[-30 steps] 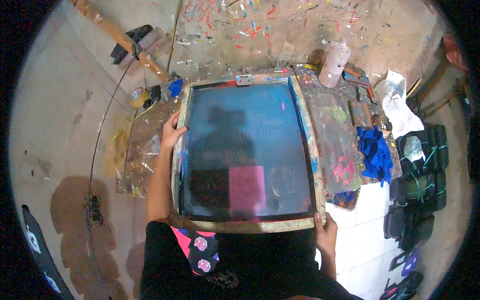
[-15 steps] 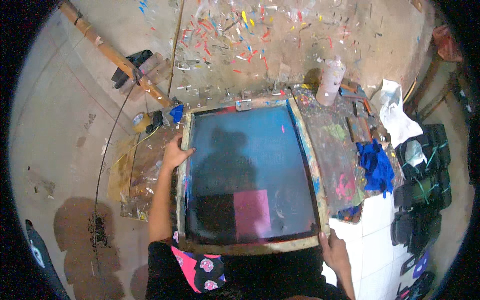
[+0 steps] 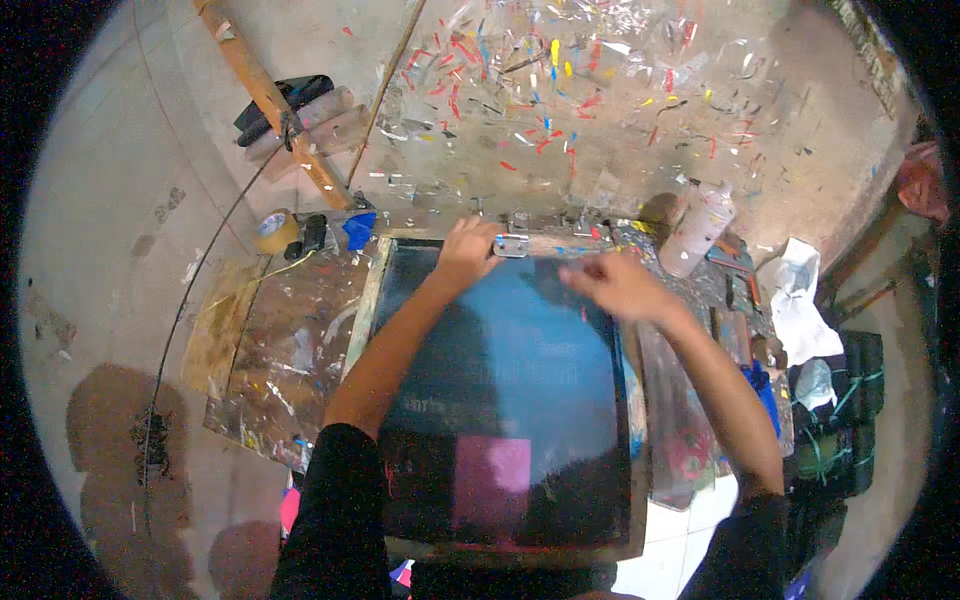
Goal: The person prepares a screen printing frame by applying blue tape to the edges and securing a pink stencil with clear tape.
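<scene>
A screen printing frame (image 3: 637, 490) with a wooden rim lies in front of me, its far side at a metal hinge clamp (image 3: 512, 246). Its blue mesh (image 3: 560, 340) carries a pink rectangle (image 3: 492, 480) near my body. My left hand (image 3: 467, 252) grips the frame's far bar just left of the clamp, fingers bent over the wood. Above the mesh's far right part hovers my right hand (image 3: 625, 287), apart from the rim. Its fingers look bent but are smeared by motion, so whether they hold anything is unclear.
The paint-stained table (image 3: 290, 350) stands against a spattered wall (image 3: 560, 100). At the left lie a tape roll (image 3: 275, 232) and a blue rag (image 3: 359, 231). On the right are a plastic bottle (image 3: 698, 230), a white cloth (image 3: 800, 310) and dark tied bundles (image 3: 850, 400).
My left hand has gone from the frame's left side to its far bar. My right hand has left the near right corner and moved far forward. The view has shifted too.
</scene>
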The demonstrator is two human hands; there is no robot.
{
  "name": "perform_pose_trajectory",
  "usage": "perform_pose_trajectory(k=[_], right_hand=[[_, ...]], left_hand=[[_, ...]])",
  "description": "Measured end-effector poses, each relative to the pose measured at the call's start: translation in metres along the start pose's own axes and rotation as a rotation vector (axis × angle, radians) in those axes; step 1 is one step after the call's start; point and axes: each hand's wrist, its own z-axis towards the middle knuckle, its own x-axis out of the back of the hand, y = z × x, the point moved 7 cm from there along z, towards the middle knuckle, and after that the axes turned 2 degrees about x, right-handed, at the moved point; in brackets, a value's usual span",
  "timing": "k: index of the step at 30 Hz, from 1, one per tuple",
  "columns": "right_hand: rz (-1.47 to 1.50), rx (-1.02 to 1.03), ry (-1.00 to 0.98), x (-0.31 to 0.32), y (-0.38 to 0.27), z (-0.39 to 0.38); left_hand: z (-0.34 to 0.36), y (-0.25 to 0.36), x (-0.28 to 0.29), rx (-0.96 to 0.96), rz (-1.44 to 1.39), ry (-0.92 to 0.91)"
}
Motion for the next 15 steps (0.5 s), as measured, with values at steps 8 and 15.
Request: perform_pose_trajectory(k=[8, 15], right_hand=[[-0.049, -0.062, 0.216, -0.048, 0.087, 0.206], [0.055, -0.225, 0.301, -0.062, 0.107, 0.217]], left_hand=[[0.009, -0.005, -0.014, -0.14, -0.281, 0.164], [0.02, 0.003, -0.012, -0.115, -0.398, 0.14]])
